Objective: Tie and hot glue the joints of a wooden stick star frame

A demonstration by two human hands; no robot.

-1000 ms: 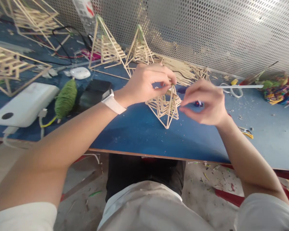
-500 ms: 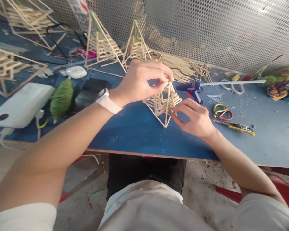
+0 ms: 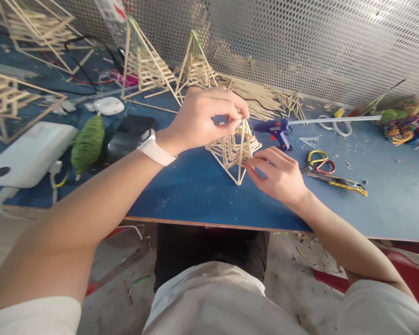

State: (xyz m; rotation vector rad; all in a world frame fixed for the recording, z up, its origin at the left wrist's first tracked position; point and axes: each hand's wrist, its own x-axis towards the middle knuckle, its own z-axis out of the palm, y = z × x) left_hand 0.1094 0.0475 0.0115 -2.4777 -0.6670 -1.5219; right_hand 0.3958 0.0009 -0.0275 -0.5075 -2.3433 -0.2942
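Note:
A small pyramid of thin wooden sticks (image 3: 232,151) stands on the blue table (image 3: 202,195), just in front of me. My left hand (image 3: 204,116), with a white watch band at the wrist, pinches the pyramid's top between thumb and fingers. My right hand (image 3: 277,174) rests low at the pyramid's right side. Its thumb and forefinger press together on a stick near the base.
A blue glue gun (image 3: 274,130) with a long white stick lies behind the pyramid. Scissors (image 3: 319,163) and a yellow cutter (image 3: 345,185) lie to the right. Taller stick pyramids (image 3: 143,65), loose sticks (image 3: 265,97), green yarn (image 3: 88,143), a white box (image 3: 28,153) and a perforated metal screen (image 3: 300,42) stand around.
My right hand has dropped from beside the pyramid's top to its lower right side, uncovering the glue gun and scissors. My left hand has kept its pinch on the top.

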